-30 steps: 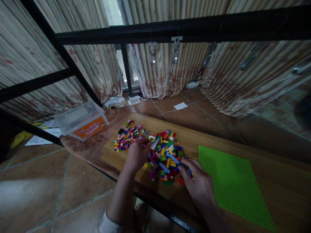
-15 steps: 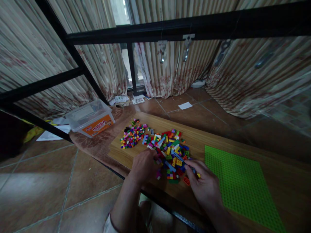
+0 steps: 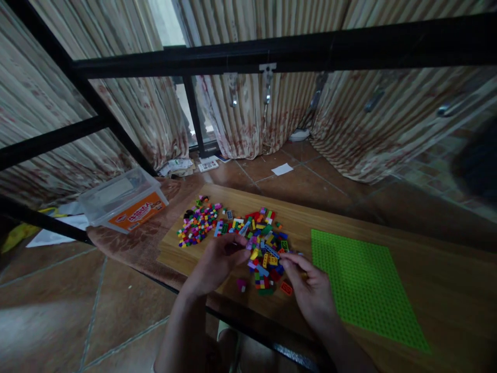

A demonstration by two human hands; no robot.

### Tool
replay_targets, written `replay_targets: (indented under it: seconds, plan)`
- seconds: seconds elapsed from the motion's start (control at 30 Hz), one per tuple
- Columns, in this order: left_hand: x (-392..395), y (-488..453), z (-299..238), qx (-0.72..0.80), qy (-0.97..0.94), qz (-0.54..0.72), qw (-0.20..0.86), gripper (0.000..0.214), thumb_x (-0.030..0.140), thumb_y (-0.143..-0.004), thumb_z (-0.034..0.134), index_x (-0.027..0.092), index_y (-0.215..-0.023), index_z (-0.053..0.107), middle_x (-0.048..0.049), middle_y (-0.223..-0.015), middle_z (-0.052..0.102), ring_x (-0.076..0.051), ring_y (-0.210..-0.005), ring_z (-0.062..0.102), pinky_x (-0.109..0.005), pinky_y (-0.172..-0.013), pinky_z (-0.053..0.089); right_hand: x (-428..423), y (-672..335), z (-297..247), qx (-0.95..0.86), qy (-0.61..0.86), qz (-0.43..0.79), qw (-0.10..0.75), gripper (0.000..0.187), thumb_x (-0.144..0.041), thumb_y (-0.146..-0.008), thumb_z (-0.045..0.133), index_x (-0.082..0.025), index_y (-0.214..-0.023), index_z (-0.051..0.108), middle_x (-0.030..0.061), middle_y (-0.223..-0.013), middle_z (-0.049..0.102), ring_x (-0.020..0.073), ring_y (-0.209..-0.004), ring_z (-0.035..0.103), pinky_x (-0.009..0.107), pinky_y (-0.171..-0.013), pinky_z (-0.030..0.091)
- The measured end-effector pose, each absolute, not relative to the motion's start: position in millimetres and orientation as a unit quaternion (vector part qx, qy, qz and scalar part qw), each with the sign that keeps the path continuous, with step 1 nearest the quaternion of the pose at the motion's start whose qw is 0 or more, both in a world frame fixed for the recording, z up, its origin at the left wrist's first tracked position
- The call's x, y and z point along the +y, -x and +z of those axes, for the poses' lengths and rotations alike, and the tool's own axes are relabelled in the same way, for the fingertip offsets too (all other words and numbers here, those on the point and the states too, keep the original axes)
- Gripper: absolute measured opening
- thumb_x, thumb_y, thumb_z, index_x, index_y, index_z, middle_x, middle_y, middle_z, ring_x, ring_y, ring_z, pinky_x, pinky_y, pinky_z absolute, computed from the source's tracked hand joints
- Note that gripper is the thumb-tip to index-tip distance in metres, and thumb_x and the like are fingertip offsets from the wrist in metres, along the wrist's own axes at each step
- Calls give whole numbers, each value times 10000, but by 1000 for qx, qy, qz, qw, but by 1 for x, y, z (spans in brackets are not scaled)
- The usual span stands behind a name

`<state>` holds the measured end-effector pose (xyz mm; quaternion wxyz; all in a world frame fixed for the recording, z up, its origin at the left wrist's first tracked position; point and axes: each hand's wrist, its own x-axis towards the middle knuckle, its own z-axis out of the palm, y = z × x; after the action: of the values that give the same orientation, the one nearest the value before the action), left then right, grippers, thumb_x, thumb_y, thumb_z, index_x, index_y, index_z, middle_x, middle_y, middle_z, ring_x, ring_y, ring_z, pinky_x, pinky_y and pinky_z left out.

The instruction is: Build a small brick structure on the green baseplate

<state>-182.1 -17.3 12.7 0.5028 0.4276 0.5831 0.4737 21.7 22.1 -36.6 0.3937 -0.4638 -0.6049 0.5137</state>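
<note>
My left hand [image 3: 217, 261] reaches over the left side of a heap of mixed toy building bricks [image 3: 267, 233]. Its thumb and forefinger curve together beside a pinkish-purple brick [image 3: 252, 242] and a yellow brick [image 3: 254, 254]; what lies between the tips is too small to make out. At the heap's right side, my right hand [image 3: 310, 285] pinches the end of a long blue brick [image 3: 272, 252] between thumb and forefinger. Just below it are yellow bricks [image 3: 273, 260] and an orange-red brick [image 3: 286, 288]. A dark pink brick [image 3: 241, 283] lies apart near the board's front edge.
A green studded baseplate [image 3: 365, 285] lies on the wooden board [image 3: 298, 207], right of the heap. Tiny bricks [image 3: 200, 223] form a pile at the left end. A clear plastic box [image 3: 124, 199] with an orange label stands beyond. A black metal frame [image 3: 248, 57] crosses behind.
The view has turned to the right, so everything sits further left. My left thumb and forefinger now show, and the dark pink brick is uncovered. My right hand keeps the blue brick.
</note>
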Motion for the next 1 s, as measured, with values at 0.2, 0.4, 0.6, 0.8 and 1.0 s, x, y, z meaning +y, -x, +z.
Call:
replay_targets:
  seconds: [0.2, 0.4, 0.6, 0.8, 1.0]
  plan:
    - [-1, 137, 0, 501, -391, 530, 562, 250, 291, -743, 728, 141, -914, 623, -17, -767, 654, -132, -698, 597, -246, -681, 477, 18, -15, -24, -352, 395, 774, 348, 351, -547, -771, 659, -223, -907, 649, -93, -503, 374, 42, -401, 196, 181, -371, 127]
    - [3, 115, -2, 497, -423, 512, 558, 238, 191, -769, 633, 160, -1003, 665, -41, -933, 686, -178, -875, 622, -280, -804, 482, 28, -22, -19, -316, 389, 772, 392, 310, -437, -692, 760, -211, -867, 640, -106, -539, 362, 29, -409, 178, 179, -371, 113]
    - [6, 107, -1, 535, -387, 509, 552, 372, 233, -797, 538, 212, -1161, 608, -36, -1080, 652, -187, -924, 604, -273, -749, 476, 36, -24, -23, -489, 462, 580, 458, 216, -369, -730, 716, -201, -855, 661, -6, -768, 630, 124, -704, 548, 246, -657, 449]
    - [14, 84, -12, 623, -470, 516, 353, 269, 415, -948, 395, 206, -866, 542, -11, -794, 579, -152, -735, 555, -270, -695, 423, 31, -25, -25, -584, 484, 508, 408, 266, -449, -857, 567, -213, -967, 624, 33, -895, 682, 178, -838, 613, 292, -772, 463]
    - [13, 68, -6, 653, -509, 471, 303, 242, 354, -970, 332, 224, -833, 483, -11, -696, 552, -160, -642, 548, -272, -622, 386, 25, -22, -17, -588, 517, 486, 388, 363, -523, -926, 400, -237, -1039, 593, 63, -1023, 699, 188, -843, 641, 305, -783, 470]
